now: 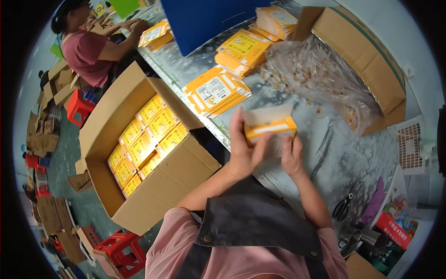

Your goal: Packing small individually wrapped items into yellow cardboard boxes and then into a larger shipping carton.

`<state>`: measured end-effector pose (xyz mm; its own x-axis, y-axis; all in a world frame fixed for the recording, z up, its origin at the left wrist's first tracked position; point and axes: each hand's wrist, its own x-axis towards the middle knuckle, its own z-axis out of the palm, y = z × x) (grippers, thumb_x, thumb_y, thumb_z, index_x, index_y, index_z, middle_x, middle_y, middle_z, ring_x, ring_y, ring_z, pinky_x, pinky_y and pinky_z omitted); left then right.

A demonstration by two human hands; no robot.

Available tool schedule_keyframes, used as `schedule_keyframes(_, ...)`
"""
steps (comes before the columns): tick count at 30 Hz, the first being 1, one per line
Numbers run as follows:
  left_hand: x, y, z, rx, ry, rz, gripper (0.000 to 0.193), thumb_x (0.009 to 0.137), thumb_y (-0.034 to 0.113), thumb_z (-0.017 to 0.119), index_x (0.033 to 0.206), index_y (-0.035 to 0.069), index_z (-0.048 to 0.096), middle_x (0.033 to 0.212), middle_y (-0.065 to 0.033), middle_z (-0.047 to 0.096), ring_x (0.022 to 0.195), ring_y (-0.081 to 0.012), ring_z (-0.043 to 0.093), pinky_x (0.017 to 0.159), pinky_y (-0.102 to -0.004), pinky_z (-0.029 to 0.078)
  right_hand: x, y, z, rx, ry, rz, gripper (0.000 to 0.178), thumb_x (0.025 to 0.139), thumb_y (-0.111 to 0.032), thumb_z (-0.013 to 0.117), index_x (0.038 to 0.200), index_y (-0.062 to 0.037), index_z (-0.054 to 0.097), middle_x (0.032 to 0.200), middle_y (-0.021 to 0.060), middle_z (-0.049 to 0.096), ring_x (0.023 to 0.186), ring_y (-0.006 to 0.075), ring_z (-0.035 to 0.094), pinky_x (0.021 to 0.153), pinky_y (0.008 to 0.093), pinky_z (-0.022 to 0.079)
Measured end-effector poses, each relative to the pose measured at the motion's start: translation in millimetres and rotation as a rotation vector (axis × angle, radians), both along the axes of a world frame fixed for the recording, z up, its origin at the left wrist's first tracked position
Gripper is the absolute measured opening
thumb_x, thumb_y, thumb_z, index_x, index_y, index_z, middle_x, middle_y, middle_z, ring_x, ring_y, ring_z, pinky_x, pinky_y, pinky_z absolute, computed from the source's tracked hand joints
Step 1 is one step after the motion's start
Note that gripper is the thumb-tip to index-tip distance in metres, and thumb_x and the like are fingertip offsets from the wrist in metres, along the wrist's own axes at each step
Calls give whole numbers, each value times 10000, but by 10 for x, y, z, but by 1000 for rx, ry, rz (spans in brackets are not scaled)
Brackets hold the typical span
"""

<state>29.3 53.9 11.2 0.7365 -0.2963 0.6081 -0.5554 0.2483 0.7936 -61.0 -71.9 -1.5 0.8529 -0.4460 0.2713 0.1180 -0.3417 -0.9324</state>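
Your left hand and right hand grip 1 yellow folding box over the worktable, fingers curled at its sides, white flap raised. Packed boxes already sit in the corrugated carton; flat box blanks seemingly await use.

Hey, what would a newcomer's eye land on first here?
Probably the open cardboard carton to the person's left, packed with yellow boxes. Then the small orange box at centre, pale flap raised, in the left hand, the right hand at its lower corner. The blue panel up top stands out too.
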Motion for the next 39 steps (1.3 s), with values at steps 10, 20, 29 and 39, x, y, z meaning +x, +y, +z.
schedule_keyframes(10,205,722,113,29,370,-183,430,966,169,606,1310,-27,439,1013,-80,645,895,-136,615,836,-286,496,332,461,-91,-180,-235,-151,541,975,-480,517,1179,21,527,1031,126,594,880,202,585,794,332,472)
schedule_keyframes(20,840,1877,275,465,-287,175,764,797,9,631,1483,26,295,1437,-223,383,1312,-385,418,1092,-486,348,1149,741,131,1252,666,632,607,948,-499,482,1277,9,533,926,147,648,567,181,581,426,287,491)
schedule_keyframes(29,874,2564,260,742,-606,-81,957,713,515,770,1454,138,295,1467,-226,333,1363,-452,322,1147,-622,168,1247,1540,-257,1171,830,943,615,950,-417,543,1467,-147,350,1181,161,604,811,332,688,574,439,618)
schedule_keyframes(39,1091,3238,244,869,-382,74,1186,604,476,837,1455,-86,231,1319,-265,384,1243,-444,405,1100,-577,281,1789,2159,-417,1156,1016,1142,542,994,-458,474,1375,-74,448,1161,130,631,961,232,666,681,319,583)
